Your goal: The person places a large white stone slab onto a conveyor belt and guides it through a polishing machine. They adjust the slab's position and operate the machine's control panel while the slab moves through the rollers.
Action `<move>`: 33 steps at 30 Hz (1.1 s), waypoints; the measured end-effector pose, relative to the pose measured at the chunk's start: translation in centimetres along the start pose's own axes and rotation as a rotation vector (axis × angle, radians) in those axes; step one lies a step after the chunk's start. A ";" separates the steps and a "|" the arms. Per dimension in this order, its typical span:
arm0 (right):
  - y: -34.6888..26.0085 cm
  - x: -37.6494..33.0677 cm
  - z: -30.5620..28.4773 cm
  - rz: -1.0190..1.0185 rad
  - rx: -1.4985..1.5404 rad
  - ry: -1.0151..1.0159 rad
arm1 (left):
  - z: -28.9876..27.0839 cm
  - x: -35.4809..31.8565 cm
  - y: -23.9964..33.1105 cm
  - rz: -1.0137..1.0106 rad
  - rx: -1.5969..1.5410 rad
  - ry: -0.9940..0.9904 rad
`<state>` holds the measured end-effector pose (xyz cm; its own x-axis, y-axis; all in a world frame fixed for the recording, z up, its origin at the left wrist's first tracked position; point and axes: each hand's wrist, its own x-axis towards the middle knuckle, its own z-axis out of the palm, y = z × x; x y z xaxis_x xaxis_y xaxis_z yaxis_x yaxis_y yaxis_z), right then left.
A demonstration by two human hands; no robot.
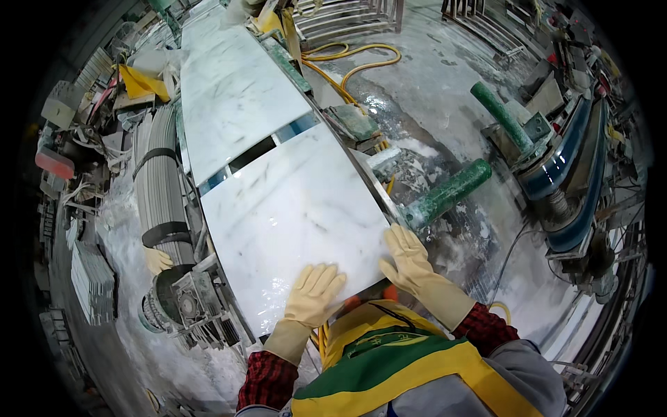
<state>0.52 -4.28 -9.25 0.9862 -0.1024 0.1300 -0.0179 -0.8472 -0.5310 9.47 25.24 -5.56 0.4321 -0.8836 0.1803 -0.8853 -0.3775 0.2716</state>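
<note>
A white marble slab (295,201) with faint grey veins lies flat and wet in front of me. My left hand (316,293), in a cream rubber glove, rests flat on its near edge, fingers stretched out. At the slab's right near corner is my right hand (404,256), gloved alike, fingers extended along the edge and thumb apart. Neither hand is wrapped round anything. Beyond a narrow gap lies a second marble slab (240,94). Blue belt strips (295,128) of the conveyor show in that gap.
Green rollers (451,193) jut out on the right. Yellow hose (361,66) loops over the wet floor. Left of the conveyor are a ribbed grey duct (161,181), a motor (187,304) and a loose glove (158,260). Stacked slabs (92,281) stand farther left; a blue-belted machine (566,187) stands right.
</note>
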 end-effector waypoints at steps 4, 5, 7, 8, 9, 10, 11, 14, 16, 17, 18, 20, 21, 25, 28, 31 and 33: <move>0.2 2.4 1.3 -0.066 -0.130 0.062 | 0.9 -0.1 -0.1 -0.005 0.097 0.048; 0.3 3.0 1.5 -0.071 -0.147 0.056 | 1.0 -0.1 0.0 -0.011 0.092 0.034; 0.4 4.4 1.7 -0.104 -0.142 0.061 | 0.4 -0.1 0.2 -0.026 0.086 -0.004; 0.5 5.1 1.8 -0.120 -0.139 0.063 | 0.3 -0.1 0.2 -0.026 0.090 0.009; 0.5 5.7 1.9 -0.093 -0.148 0.038 | 0.4 -0.1 0.3 -0.024 0.087 0.020; 0.6 6.3 2.2 -0.103 -0.161 0.048 | 0.5 -0.2 0.3 -0.023 0.085 0.032; 0.7 6.9 2.6 -0.113 -0.173 0.058 | 0.5 -0.2 0.2 -0.018 0.098 0.053; 1.1 8.5 3.1 -0.135 -0.178 0.080 | 0.8 -0.5 0.1 -0.028 0.052 0.043; 1.1 9.7 3.4 -0.139 -0.173 0.108 | 0.7 -0.5 0.2 -0.030 0.049 0.066; 1.1 9.9 3.4 -0.119 -0.123 0.098 | 0.5 -0.5 0.3 -0.028 0.051 0.076; 1.0 10.0 3.6 -0.125 -0.126 0.112 | 0.4 -0.4 0.2 -0.025 0.056 0.089; 1.4 9.9 4.1 -0.136 -0.132 0.141 | 0.3 -0.4 0.1 -0.023 0.035 0.116; 1.3 9.9 3.8 -0.140 -0.140 0.128 | 0.0 -0.5 0.0 -0.030 0.031 0.131; 1.3 7.5 2.2 -0.166 -0.180 0.070 | 1.4 -1.1 -1.2 0.015 0.043 0.182; 0.7 5.0 0.9 -0.140 -0.170 -0.003 | 0.5 -1.3 -1.1 -0.001 0.017 0.231; -0.2 1.0 -1.5 -0.163 -0.129 -0.088 | -0.3 -3.4 -0.6 -0.062 -0.074 0.223; -0.1 -2.5 -2.9 -0.186 -0.090 -0.085 | -2.8 -5.3 0.7 -0.303 -0.106 0.158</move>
<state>-2.41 -5.41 -7.10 0.9842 0.1006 0.1459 0.1544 -0.8909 -0.4271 7.01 30.38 -3.68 0.7005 -0.6795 0.2181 -0.6940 -0.5776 0.4298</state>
